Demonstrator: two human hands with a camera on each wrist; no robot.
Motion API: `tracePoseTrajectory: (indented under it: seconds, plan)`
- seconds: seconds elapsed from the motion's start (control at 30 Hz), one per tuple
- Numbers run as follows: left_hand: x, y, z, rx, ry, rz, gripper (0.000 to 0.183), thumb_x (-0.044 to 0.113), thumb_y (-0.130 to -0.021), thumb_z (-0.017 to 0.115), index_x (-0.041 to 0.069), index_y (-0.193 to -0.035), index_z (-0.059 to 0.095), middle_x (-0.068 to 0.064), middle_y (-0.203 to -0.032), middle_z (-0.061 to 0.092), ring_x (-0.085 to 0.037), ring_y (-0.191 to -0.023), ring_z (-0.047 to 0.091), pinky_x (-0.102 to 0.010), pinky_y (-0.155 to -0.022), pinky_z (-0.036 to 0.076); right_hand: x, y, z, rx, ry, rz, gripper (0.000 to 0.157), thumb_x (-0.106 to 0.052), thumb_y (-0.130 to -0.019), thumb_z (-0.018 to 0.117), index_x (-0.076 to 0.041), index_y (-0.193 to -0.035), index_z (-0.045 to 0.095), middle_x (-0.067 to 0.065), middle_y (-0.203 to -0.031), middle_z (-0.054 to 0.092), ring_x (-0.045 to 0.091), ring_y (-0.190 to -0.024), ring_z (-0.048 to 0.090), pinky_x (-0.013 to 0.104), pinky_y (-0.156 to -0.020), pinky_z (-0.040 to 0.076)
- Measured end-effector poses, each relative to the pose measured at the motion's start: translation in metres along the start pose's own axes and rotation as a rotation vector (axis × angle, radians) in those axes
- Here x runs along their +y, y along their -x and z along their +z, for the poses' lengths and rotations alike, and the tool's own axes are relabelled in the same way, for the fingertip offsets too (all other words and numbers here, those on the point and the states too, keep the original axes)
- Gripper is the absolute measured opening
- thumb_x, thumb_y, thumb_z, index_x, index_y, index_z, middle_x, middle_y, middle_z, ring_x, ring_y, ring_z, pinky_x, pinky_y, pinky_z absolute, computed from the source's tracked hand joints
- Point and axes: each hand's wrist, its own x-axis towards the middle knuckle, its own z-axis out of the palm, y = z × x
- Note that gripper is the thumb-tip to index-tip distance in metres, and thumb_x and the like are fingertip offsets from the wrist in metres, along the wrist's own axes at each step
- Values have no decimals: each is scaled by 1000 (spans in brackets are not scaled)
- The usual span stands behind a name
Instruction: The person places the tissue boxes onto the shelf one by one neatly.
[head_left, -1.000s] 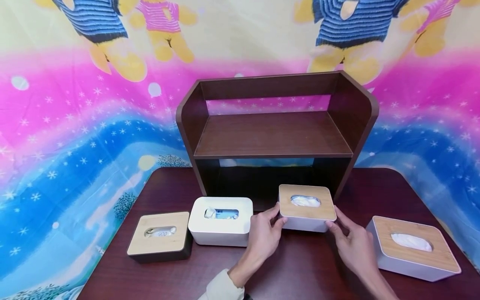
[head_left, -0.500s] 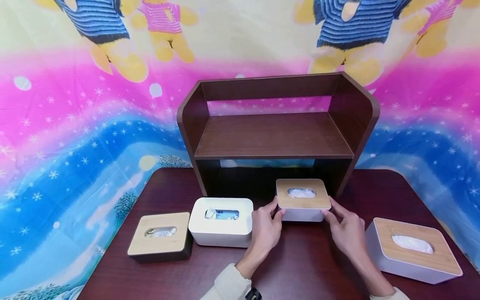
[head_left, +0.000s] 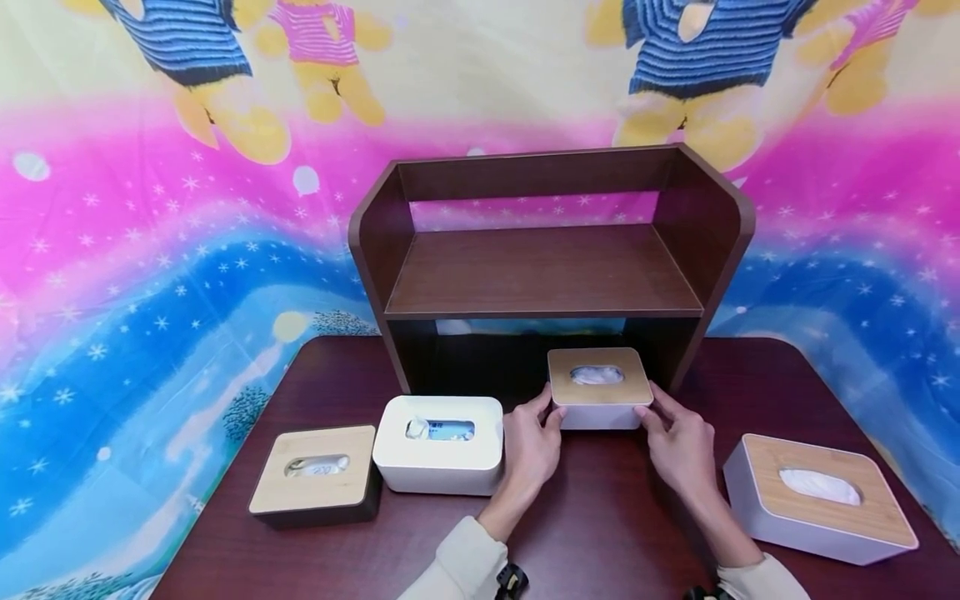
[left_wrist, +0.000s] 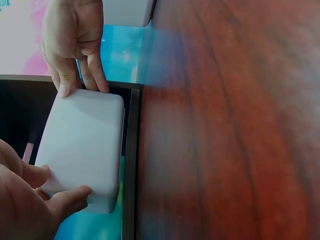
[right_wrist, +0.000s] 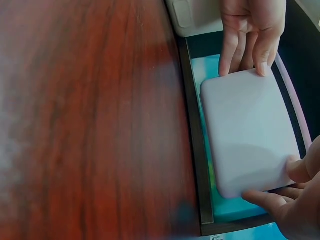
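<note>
A white tissue box with a wooden lid (head_left: pixel 596 390) is at the mouth of the lower compartment of the dark brown shelf (head_left: pixel 543 271). My left hand (head_left: pixel 527 442) grips its left end, fingers along the side and thumb near the front corner. Its right end is held by my right hand (head_left: pixel 678 442) in the same way. Both wrist views show the box's smooth pale face (left_wrist: pixel 85 142) between the two hands. How far its back reaches under the middle board cannot be told.
A white tissue box (head_left: pixel 442 475) stands beside my left hand, with a black tissue box with a wooden lid (head_left: pixel 315 492) further left. Another wooden-lidded tissue box (head_left: pixel 825 500) sits on the right of the dark red table (head_left: pixel 592 542). A patterned cloth (head_left: pixel 187 333) hangs behind.
Both hands have moved the wooden-lidded tissue box away from me and slightly left, into the opening of the lower compartment. The other boxes stay put.
</note>
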Motion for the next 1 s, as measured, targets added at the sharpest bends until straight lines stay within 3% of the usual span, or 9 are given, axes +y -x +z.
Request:
tracePoseTrajectory:
  seconds: [0.2,0.37,0.67,0.87,1.0]
  plan:
    - [-2,-7,3,19,-19,2,44,14,-99,78,16,-142,72,-8,-126,78,-15,-121,72,-38,-95,64,-1,-5,4,17,-7,11,50,-12,-104,71,-6,-152,60,22,-138,69,6,-48,45,23,-43,35]
    - [-3,-13,4,37,-22,16,42,13,-98,79,16,-139,74,-8,-123,79,-16,-118,74,-39,-93,64,-1,-8,6,23,-26,-9,49,-10,-104,72,-2,-151,60,24,-137,69,0,-62,58,20,-46,38]
    - [-5,-15,6,2,-5,-28,43,15,-101,75,18,-144,71,-7,-127,78,-12,-121,71,-38,-97,63,4,-8,9,26,-11,-6,50,-12,-103,73,-7,-151,62,21,-137,71,4,-47,45,24,-45,36]
    - [-5,-15,5,-15,-3,-29,44,15,-102,74,17,-146,69,-8,-130,77,-13,-123,71,-39,-98,63,3,-9,9,21,-13,-10,49,-14,-104,72,-6,-151,62,22,-135,71,-5,-68,60,18,-52,40]
    - [-5,-16,5,-20,-13,-31,44,16,-103,73,17,-146,69,-8,-130,77,-14,-122,72,-39,-98,63,2,-9,9,15,-5,-6,49,-14,-105,71,-5,-152,61,23,-136,71,12,-96,75,7,-59,43]
